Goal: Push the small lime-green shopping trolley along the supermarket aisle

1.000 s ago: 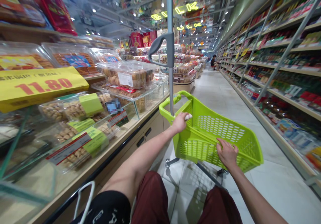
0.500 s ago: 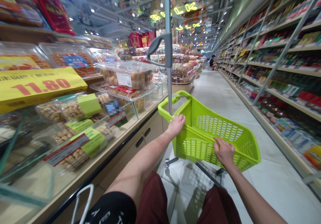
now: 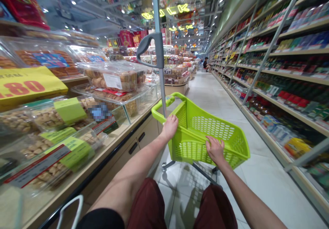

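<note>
A bright green plastic basket (image 3: 210, 126) on a wheeled frame stands in front of my knees, with nothing visible inside. My left hand (image 3: 170, 127) is closed over the near left corner of its rim, beside the base of a grey pole (image 3: 162, 92). On the near side rim, further right, rests my right hand (image 3: 215, 149), its fingers curled over the edge. A grey looped handle (image 3: 154, 51) is fixed to the pole above the basket.
Left, a glass-edged counter holds clear boxes of snacks (image 3: 113, 76) and a yellow price sign (image 3: 31, 85). Tall stocked shelves (image 3: 290, 81) line the right. A tiled aisle (image 3: 202, 85) runs ahead, where a person (image 3: 205, 64) is low down, far off.
The basket, pole and both hands appear further left in the view, as do the counter and shelves. Both hands keep their places on the rim.
</note>
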{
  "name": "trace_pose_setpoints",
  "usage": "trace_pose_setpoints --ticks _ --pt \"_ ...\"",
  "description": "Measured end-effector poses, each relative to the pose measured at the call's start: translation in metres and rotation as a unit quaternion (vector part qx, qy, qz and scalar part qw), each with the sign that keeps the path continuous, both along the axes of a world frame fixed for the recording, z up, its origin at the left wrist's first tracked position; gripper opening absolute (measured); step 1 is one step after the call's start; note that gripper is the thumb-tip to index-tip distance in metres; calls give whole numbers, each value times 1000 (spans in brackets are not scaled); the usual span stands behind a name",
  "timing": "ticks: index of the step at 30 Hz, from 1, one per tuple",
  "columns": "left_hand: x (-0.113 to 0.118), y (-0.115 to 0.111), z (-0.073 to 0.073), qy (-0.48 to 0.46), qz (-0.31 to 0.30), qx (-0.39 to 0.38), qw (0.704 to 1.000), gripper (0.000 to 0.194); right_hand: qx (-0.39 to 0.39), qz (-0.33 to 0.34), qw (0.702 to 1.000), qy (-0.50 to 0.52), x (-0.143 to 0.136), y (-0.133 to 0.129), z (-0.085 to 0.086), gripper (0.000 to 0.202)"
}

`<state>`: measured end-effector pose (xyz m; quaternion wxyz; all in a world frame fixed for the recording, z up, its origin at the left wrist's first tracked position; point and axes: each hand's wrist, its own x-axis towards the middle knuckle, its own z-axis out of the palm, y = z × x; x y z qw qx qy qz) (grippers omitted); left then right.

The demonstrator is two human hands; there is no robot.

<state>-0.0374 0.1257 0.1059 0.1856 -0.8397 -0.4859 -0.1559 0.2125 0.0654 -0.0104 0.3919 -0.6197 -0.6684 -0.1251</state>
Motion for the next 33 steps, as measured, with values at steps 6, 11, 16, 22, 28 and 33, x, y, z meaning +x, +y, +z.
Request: trace_pose_setpoints --ticks 6,11,16,22,28,33 --pt "31 -18 -18 -114 -47 -58 991 38 -18 161 979 122 -64 14 29 36" --pt "24 -17 -17 -260 -76 -93 958 57 -74 194 903 377 -119 28 66 51" --pt "21 -22 -7 -435 -167 -122 876 57 -45 195 804 560 -143 39 89 59" --pt "25 -25 4 -694 -134 -368 603 41 -33 244 774 584 -138 38 98 59" --pt "39 -33 0 -768 -140 -449 435 31 -33 255 841 475 -128 42 82 49" --pt "42 -36 4 -774 -150 -468 399 24 2 134 950 283 -121 37 80 48"
